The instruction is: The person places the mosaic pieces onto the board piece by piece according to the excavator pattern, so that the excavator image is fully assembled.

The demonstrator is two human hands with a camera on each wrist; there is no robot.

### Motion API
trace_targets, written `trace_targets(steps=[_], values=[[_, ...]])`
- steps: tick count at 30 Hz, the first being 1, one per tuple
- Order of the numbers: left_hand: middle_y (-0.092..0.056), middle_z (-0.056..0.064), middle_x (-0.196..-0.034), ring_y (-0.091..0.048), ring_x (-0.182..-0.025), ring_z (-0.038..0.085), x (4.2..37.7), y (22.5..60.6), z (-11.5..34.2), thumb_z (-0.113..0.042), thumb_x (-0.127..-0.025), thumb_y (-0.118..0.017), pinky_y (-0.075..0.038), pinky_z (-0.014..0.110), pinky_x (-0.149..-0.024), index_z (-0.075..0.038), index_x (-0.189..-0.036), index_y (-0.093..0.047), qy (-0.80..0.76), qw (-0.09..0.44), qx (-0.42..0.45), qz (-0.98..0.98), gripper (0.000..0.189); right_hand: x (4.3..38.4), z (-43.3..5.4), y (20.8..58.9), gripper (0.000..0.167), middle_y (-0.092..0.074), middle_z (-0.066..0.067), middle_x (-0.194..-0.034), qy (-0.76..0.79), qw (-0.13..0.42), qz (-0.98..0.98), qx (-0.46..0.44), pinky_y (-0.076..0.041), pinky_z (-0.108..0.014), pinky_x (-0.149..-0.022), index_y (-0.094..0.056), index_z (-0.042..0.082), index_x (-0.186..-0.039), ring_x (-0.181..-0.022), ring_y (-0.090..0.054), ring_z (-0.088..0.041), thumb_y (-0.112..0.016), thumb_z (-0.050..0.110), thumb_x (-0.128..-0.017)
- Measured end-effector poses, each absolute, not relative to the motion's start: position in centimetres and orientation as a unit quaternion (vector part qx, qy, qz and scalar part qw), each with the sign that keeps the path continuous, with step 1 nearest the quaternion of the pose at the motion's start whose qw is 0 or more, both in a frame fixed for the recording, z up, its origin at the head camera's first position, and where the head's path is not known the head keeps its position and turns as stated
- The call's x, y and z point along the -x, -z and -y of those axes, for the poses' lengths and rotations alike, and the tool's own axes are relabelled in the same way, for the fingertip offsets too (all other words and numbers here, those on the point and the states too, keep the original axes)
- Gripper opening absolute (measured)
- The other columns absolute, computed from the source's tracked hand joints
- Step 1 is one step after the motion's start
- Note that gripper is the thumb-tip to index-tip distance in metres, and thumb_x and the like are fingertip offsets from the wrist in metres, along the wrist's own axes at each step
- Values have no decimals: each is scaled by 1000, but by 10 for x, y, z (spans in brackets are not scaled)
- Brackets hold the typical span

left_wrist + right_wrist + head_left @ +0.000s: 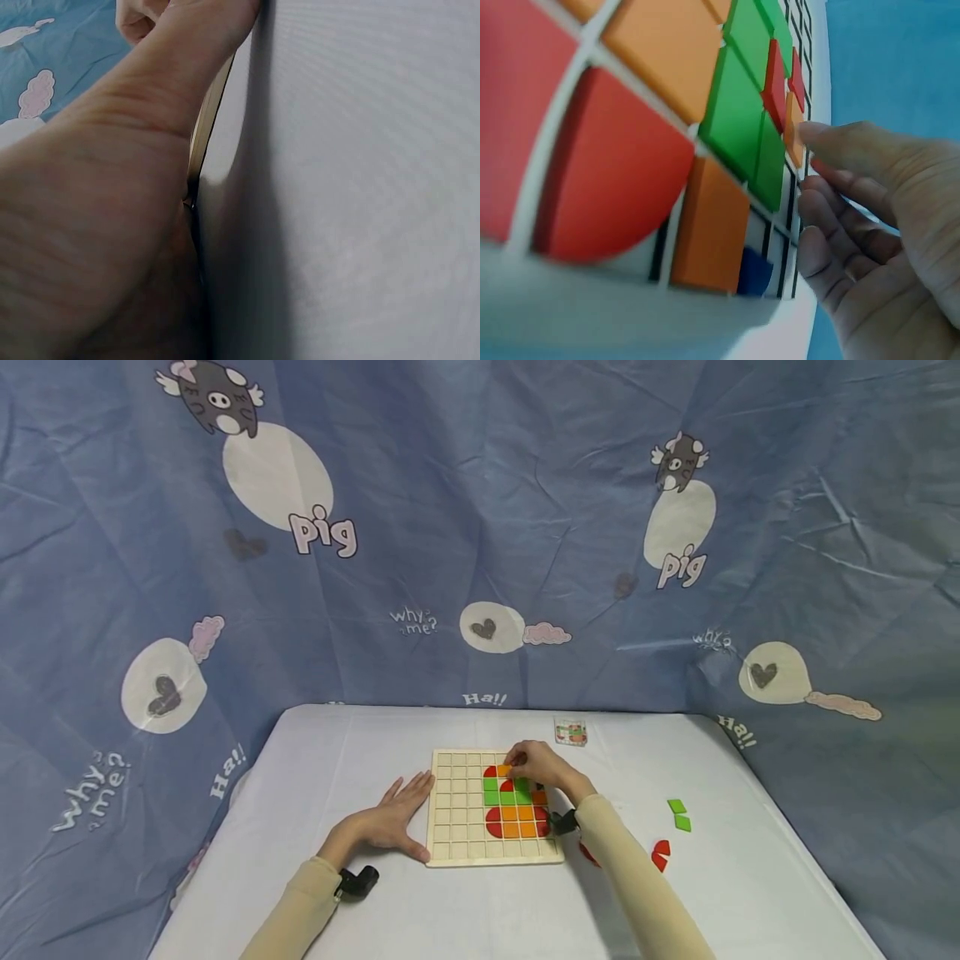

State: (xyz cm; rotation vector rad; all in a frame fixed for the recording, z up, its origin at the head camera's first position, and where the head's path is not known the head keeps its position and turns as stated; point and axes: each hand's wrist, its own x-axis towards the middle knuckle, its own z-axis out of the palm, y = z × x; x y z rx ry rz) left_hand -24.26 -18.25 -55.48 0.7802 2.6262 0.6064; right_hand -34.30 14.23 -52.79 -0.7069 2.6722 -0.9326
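Note:
A pale wooden grid board (457,827) lies on the white table, with red, orange and green tiles on its right side. My left hand (393,817) rests flat at the board's left edge, fingers spread, the thumb by the near corner. In the left wrist view, the left hand (97,202) covers much of the board's side. Over the far right part of the board, my right hand (536,763) pinches at an orange square tile (794,131) in the top row of tiles. Below that row are green tiles (731,112), and nearer me a rounded red tile (615,169).
A small picture card (571,732) lies beyond the board. To the right are loose green tiles (679,815) and red tiles (660,855); another red piece (588,853) shows partly beside the right sleeve. A blue printed curtain (420,543) hangs behind the table.

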Motion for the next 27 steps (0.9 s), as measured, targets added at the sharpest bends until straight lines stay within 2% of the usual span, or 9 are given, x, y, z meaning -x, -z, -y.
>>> trace_targets(steps=[5,13,20,27], values=[[3,14,-163,5,-151,30,244,553,183,-69,-62,-76,8,54,-120,-2,-154,0,-221,164,-277,-921,137,335,-155,520,10,-66,3,-90,331,93,-911,227,-53,-26,-70,-70,12,-97,-80,-60,-9,-69,19,-90],[3,15,-163,4,-151,31,243,550,183,-70,-62,-76,7,54,-121,-2,-154,0,-210,164,-274,-924,137,296,-195,504,15,-64,4,-88,314,60,-921,221,-50,-25,-67,-68,9,-98,-78,-57,-9,-71,19,-88],[2,16,-163,3,-151,33,242,549,183,-67,-63,-77,6,55,-120,0,-154,-1,-211,159,-280,-923,136,256,-238,506,25,-61,3,-88,305,97,-925,205,-47,-23,-65,-64,9,-103,-79,-53,-10,-75,23,-84],[1,16,-163,2,-151,33,242,552,182,-70,-61,-76,5,56,-121,0,-154,-2,-211,157,-281,-923,137,223,-267,520,37,-58,0,-85,308,137,-925,173,-44,-21,-62,-60,10,-96,-76,-50,-11,-82,31,-76]])
